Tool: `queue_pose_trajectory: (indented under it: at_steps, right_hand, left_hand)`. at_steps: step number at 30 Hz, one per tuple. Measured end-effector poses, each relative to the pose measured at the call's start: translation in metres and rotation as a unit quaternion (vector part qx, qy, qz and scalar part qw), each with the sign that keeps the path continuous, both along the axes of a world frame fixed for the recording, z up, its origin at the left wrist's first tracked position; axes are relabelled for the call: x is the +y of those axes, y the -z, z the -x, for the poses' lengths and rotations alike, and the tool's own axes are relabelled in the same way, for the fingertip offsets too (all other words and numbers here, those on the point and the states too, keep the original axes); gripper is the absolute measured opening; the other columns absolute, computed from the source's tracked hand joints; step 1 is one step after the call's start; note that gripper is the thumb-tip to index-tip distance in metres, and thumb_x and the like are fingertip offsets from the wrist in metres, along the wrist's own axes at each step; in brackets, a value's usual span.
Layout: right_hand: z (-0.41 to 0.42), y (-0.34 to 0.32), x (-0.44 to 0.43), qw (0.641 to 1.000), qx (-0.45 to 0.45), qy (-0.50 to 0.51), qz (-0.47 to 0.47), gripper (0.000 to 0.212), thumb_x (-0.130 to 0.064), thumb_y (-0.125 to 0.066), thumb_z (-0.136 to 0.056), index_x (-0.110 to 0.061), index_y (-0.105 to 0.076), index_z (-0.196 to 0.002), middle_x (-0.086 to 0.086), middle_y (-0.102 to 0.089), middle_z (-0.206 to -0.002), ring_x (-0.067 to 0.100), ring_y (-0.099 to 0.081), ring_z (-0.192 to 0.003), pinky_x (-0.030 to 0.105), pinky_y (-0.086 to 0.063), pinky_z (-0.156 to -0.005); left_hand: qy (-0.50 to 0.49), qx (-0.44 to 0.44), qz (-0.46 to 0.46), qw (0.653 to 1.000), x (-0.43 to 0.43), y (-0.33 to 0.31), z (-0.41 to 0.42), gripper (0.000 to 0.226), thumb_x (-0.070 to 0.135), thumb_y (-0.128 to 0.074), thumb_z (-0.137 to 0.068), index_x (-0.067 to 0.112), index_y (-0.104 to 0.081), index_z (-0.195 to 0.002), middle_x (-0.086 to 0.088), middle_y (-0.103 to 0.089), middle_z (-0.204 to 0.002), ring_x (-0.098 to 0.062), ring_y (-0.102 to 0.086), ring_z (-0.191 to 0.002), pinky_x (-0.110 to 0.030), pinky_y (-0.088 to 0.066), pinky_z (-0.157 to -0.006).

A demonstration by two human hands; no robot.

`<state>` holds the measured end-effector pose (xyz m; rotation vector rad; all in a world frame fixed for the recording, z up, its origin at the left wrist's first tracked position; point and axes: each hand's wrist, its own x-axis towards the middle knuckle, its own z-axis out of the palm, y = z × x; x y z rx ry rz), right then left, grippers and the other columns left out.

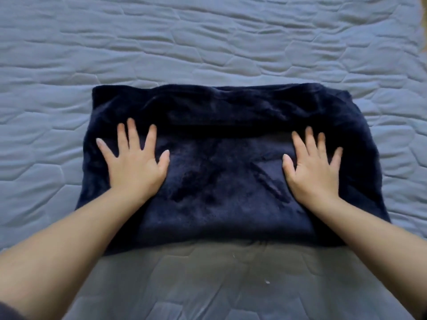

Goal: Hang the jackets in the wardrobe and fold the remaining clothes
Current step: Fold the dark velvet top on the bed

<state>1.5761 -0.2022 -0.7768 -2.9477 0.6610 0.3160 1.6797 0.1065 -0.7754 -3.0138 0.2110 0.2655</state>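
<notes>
navy fleece garment [226, 181], grey-blue hexagon-quilted bedspread [208, 42]

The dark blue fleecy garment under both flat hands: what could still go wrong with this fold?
1. The navy garment looks thick and plush; when the left hand and right hand lift, the folded layer may spring open.
2. Its far edge bulges unevenly, so the next fold could come out lopsided.
3. The quilted bedcover under it is rippled, so the pile may sit crooked.
</notes>
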Motion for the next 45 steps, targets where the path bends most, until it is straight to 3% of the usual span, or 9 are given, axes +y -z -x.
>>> queue_pose_trajectory:
  at_steps: [3,6,11,17,22,27,30,38,45]
  right_hand:
    - [-0.04,-0.015,0.02,0.992,-0.073,-0.085,-0.051,0.059,-0.046,-0.028,-0.094,-0.029,-0.019,-0.151,0.001,-0.004,-0.161,0.027,0.002,-0.147,0.062,0.003,-0.11]
    - [-0.087,-0.003,0.016,0.981,-0.009,-0.195,-0.016,0.057,-0.054,-0.023,-0.096,-0.041,-0.009,-0.15,-0.007,0.003,-0.16,0.023,0.008,-0.147,0.065,0.006,-0.109]
    - [-0.077,0.028,-0.06,0.993,0.049,-0.085,0.072,0.064,-0.066,-0.014,-0.089,-0.045,-0.005,-0.148,-0.009,0.005,-0.16,0.023,0.004,-0.147,0.067,-0.001,-0.109]
    - [-0.062,-0.01,-0.058,0.994,0.045,0.103,-0.002,0.064,-0.056,-0.021,-0.096,-0.029,-0.007,-0.152,0.0,0.007,-0.161,0.027,0.008,-0.147,0.068,0.001,-0.109]
    - [-0.016,-0.049,0.068,0.979,-0.1,-0.064,-0.164,0.065,-0.052,-0.022,-0.093,-0.024,-0.013,-0.152,-0.006,-0.001,-0.16,0.017,0.006,-0.147,0.053,0.007,-0.113]
    - [0.027,-0.004,0.11,0.981,-0.017,-0.186,-0.05,0.063,-0.045,-0.019,-0.095,-0.018,-0.02,-0.152,-0.001,-0.008,-0.16,0.02,-0.002,-0.148,0.055,-0.003,-0.117]
    - [0.039,0.018,0.091,0.98,-0.024,-0.195,-0.02,0.062,-0.042,-0.031,-0.094,-0.015,-0.028,-0.149,0.001,-0.02,-0.158,0.022,-0.016,-0.146,0.054,-0.011,-0.116]
    - [0.108,-0.021,-0.005,0.995,0.094,-0.01,0.026,0.065,-0.039,-0.028,-0.092,-0.005,-0.03,-0.147,0.012,-0.025,-0.155,0.027,-0.029,-0.142,0.059,-0.02,-0.11]
    - [0.086,-0.046,-0.021,0.99,-0.001,0.099,-0.098,0.065,-0.028,-0.054,-0.091,-0.018,-0.025,-0.148,0.003,-0.01,-0.16,0.022,-0.006,-0.147,0.061,-0.01,-0.111]
  left_hand:
    - [0.125,-0.015,0.061,0.99,-0.04,-0.008,-0.018,0.068,0.045,-0.033,-0.093,0.02,-0.011,-0.152,-0.013,-0.001,-0.159,-0.031,0.0,-0.146,-0.063,-0.001,-0.111]
    - [0.239,0.01,0.033,0.97,-0.06,0.004,-0.046,0.062,0.055,-0.018,-0.093,0.036,-0.004,-0.151,-0.001,0.003,-0.16,-0.025,0.003,-0.147,-0.061,0.004,-0.112]
    - [0.061,0.012,-0.013,0.998,0.008,0.032,-0.079,0.071,0.068,-0.014,-0.088,0.036,-0.007,-0.15,-0.006,0.002,-0.16,-0.025,0.002,-0.147,-0.059,0.004,-0.113]
    - [-0.036,0.048,0.062,0.996,-0.012,-0.003,-0.063,0.066,0.056,-0.019,-0.095,0.026,-0.007,-0.152,-0.012,0.005,-0.159,-0.028,0.008,-0.146,-0.059,0.006,-0.114]
    - [0.084,0.044,0.245,0.965,-0.048,-0.045,0.034,0.063,0.055,-0.019,-0.092,0.032,-0.013,-0.151,0.001,-0.003,-0.16,-0.017,0.003,-0.147,-0.052,0.005,-0.114]
    - [0.183,0.033,0.124,0.975,-0.047,-0.003,0.093,0.059,0.041,-0.026,-0.093,0.027,-0.019,-0.15,-0.006,-0.011,-0.159,-0.025,-0.011,-0.147,-0.056,-0.01,-0.116]
    - [0.202,0.01,0.077,0.976,-0.032,0.023,0.094,0.065,0.038,-0.03,-0.089,0.023,-0.017,-0.151,-0.008,-0.01,-0.159,-0.026,-0.012,-0.146,-0.055,-0.006,-0.115]
    - [0.126,0.044,0.0,0.991,0.089,-0.016,0.094,0.068,0.033,-0.028,-0.086,-0.001,-0.033,-0.144,-0.016,-0.026,-0.154,-0.031,-0.033,-0.139,-0.063,-0.017,-0.108]
    - [-0.13,-0.057,0.22,0.965,0.048,-0.057,0.13,0.054,0.009,-0.068,-0.076,0.003,-0.049,-0.126,-0.019,-0.04,-0.14,-0.036,-0.035,-0.131,-0.051,-0.024,-0.108]
